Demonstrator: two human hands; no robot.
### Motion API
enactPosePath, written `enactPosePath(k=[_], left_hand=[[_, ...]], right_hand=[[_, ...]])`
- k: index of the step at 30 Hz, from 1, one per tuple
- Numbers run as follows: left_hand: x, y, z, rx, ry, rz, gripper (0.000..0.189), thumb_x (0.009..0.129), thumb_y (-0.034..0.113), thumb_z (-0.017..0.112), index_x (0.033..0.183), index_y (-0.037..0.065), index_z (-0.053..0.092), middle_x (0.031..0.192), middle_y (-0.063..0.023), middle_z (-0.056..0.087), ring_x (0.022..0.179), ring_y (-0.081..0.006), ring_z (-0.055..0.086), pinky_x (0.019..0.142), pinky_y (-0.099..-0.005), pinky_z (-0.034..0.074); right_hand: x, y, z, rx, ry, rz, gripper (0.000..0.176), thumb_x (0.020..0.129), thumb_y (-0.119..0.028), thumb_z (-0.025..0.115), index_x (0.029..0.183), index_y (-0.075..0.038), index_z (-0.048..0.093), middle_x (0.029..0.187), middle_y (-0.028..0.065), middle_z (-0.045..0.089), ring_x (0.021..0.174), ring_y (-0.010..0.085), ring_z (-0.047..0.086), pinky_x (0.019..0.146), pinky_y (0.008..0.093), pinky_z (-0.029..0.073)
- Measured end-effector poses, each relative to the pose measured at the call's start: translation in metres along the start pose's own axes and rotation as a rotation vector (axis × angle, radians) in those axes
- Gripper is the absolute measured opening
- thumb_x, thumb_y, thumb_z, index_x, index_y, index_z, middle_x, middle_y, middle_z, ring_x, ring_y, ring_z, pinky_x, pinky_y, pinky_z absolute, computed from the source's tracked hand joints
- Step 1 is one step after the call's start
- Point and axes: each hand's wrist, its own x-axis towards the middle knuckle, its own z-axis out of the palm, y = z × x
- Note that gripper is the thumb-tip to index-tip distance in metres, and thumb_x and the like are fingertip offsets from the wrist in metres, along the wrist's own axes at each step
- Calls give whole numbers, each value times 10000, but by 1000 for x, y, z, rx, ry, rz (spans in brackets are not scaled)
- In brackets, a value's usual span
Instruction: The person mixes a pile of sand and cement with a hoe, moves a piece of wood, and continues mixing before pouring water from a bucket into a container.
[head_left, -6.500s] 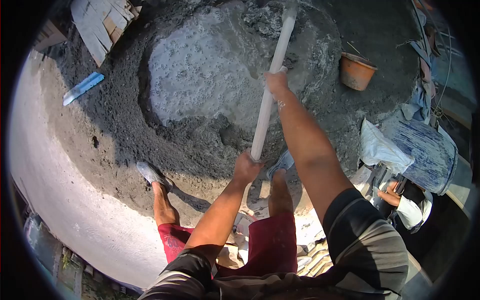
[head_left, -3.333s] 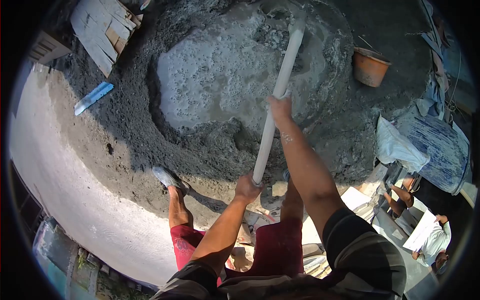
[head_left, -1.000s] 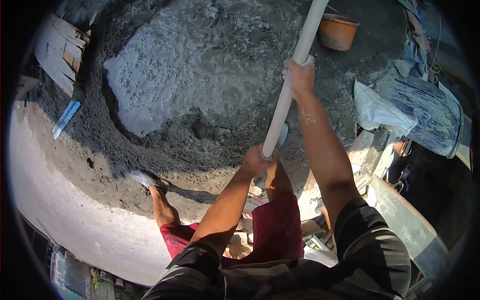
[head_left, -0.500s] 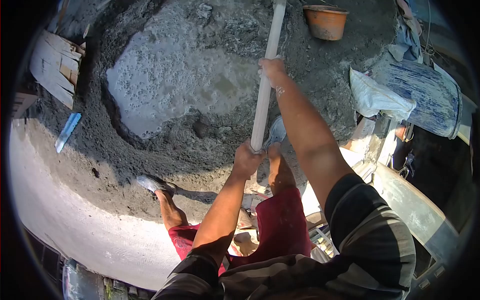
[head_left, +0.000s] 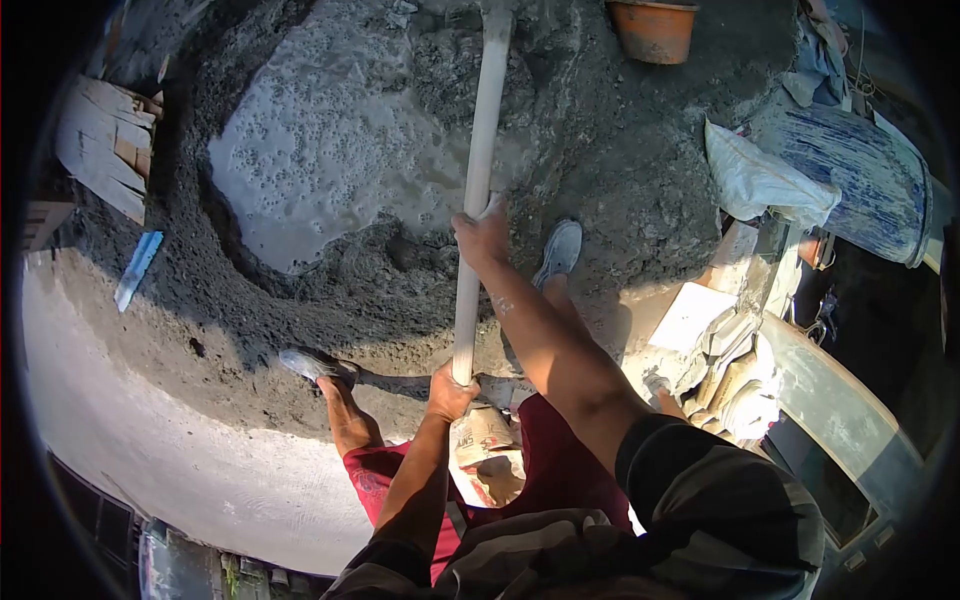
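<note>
A long pale wooden handle (head_left: 481, 130) runs from near my body up to the top of the head view, over wet grey mortar. Its far end lies at the frame's edge, so the kind of tool cannot be made out. My left hand (head_left: 455, 391) is closed round the near end of the handle. Further up the shaft, my right hand (head_left: 482, 233) grips it with wrapped fingers. Left of the handle lies a bubbly pool of grey cement water (head_left: 310, 150), ringed by a bank of dark mortar mix (head_left: 300, 315).
An orange bucket (head_left: 655, 32) stands at the top right. A blue drum (head_left: 850, 175) lies on its side with a white sack (head_left: 755, 175) against it. Broken board (head_left: 105, 145) and a blue strip (head_left: 138, 270) lie at left. A paper cement bag (head_left: 488, 445) is between my legs.
The handle has swung left and come closer to my body, both hands moving with it. My right hand is lower and further left. The view has shifted slightly.
</note>
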Motion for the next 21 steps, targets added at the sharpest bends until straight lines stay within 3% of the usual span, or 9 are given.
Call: enactPosePath(k=[1,3,7,10,12,14,17,21], left_hand=[[-4,3,1,-21,-36,-67,161,663,63,641,802,33,567,681,-35,575,625,-132,539,620,-290,479],[0,-20,16,-21,-36,-22,163,663,61,640,807,37,568,683,-30,575,626,-126,538,622,-288,478],[15,1,36,-30,-99,31,222,664,75,659,871,33,592,727,-62,608,673,-153,576,670,-305,486],[39,78,44,82,-207,89,215,678,66,673,871,17,593,736,-39,601,695,-137,572,666,-308,482],[58,110,51,-97,-351,56,291,697,119,703,941,-6,605,816,-136,637,760,-219,621,732,-330,492],[85,120,65,-214,-356,201,320,708,136,716,965,-17,602,812,-165,627,746,-260,613,744,-345,489],[111,153,66,-141,-245,360,333,738,141,716,1014,-3,598,896,-128,654,784,-194,631,726,-326,500],[96,197,45,15,-93,185,346,744,162,706,1019,-14,592,896,-183,654,834,-267,655,744,-352,501]], right_hand=[[-4,7,-3,-2,-9,8,568,726,-153,676,1163,48,375,930,259,607,899,454,602,807,457,480],[-12,14,-17,23,45,-132,449,743,-14,639,1101,-10,368,742,71,525,568,153,558,501,293,477],[-18,-51,-69,254,-52,-73,415,746,-6,633,1070,-30,374,761,75,529,566,147,552,506,286,476],[6,-107,-110,250,-18,-98,412,750,-15,633,1074,-22,379,772,83,533,581,145,557,508,283,476],[33,-136,-132,256,12,-148,433,745,-41,643,1086,-3,381,791,107,547,569,151,568,471,285,465],[65,-161,-146,222,41,-170,436,750,-50,645,1095,12,385,792,110,556,570,167,578,475,290,479],[120,-171,-148,158,63,-139,349,766,-90,643,1038,0,444,787,102,556,592,187,575,521,317,492],[181,-115,-131,106,-62,30,283,773,-110,640,981,10,492,785,109,567,592,200,578,523,330,499]])
